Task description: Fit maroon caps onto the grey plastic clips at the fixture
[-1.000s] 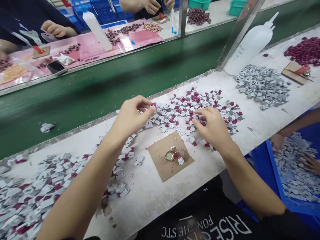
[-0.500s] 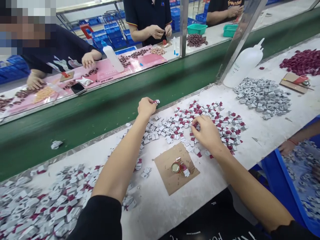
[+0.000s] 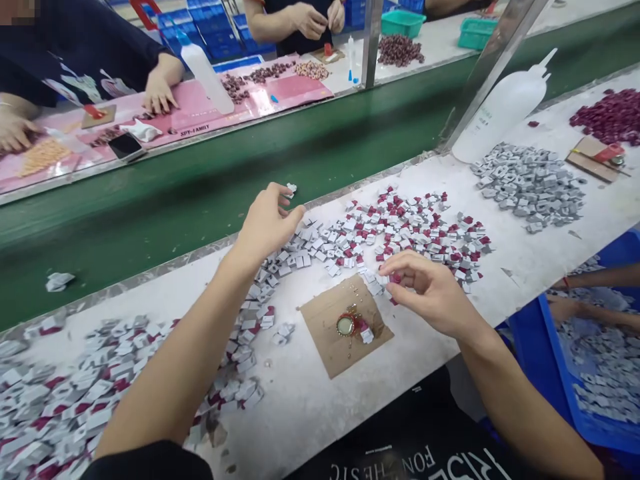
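Note:
My left hand is over the near edge of the green belt, its fingers apart. Just past its fingertips a small grey-white plastic piece lies on the belt. My right hand has thumb and forefinger around a small grey-and-maroon plastic piece, just above the cardboard's far right corner. A square of brown cardboard lies on the table below, with a bottle cap on it. Beside the cap is another grey-and-maroon piece. Beyond my hands spreads a pile of grey-and-maroon pieces.
More pieces cover the table at the left. Toward the right are grey pieces, maroon pieces and a white squeeze bottle. A metal post rises at the belt. A blue bin with another person's arms stands at right.
My left hand has opened and let go of a piece at the belt, moving slightly left. My right hand has drawn back from the pile toward the cardboard with a piece.

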Tool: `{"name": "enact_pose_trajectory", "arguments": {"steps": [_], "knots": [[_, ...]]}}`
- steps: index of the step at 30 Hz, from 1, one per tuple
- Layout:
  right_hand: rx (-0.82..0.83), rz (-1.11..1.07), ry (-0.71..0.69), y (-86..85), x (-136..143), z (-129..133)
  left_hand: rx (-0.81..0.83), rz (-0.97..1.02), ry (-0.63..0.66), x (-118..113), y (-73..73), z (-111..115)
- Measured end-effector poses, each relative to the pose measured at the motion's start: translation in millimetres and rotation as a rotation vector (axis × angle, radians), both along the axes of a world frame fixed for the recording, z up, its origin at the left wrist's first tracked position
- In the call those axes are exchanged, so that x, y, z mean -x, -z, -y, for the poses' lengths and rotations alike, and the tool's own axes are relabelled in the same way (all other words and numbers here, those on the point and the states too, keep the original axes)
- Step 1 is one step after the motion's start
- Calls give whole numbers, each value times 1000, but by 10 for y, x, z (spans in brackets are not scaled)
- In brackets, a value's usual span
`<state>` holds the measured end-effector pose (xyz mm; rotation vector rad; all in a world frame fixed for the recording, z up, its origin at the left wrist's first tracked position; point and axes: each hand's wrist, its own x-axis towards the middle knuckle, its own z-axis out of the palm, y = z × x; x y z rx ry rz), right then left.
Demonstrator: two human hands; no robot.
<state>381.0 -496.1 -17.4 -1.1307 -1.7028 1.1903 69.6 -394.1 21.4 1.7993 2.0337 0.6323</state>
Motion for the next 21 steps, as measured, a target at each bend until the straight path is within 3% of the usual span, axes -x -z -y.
{"name": "enact_pose_trajectory", "arguments": {"steps": [4, 7, 9, 13, 16, 21], "knots": [[60, 115, -45, 29, -89, 316, -37, -158, 261, 89, 99, 691], [179, 92, -44, 113, -158, 461, -64, -252, 294, 80, 272, 1060], [223, 80, -25, 167, -185, 507, -59, -261, 321, 15, 377, 1191], [153, 163, 25, 190, -181, 517, -49, -212, 396, -213, 480, 1165], [65, 271, 32, 138, -160, 507, -7, -223, 440, -358, 482, 1002], [55, 329, 106, 100, -167, 543, 52, -303, 466, -446, 455, 852]]}}
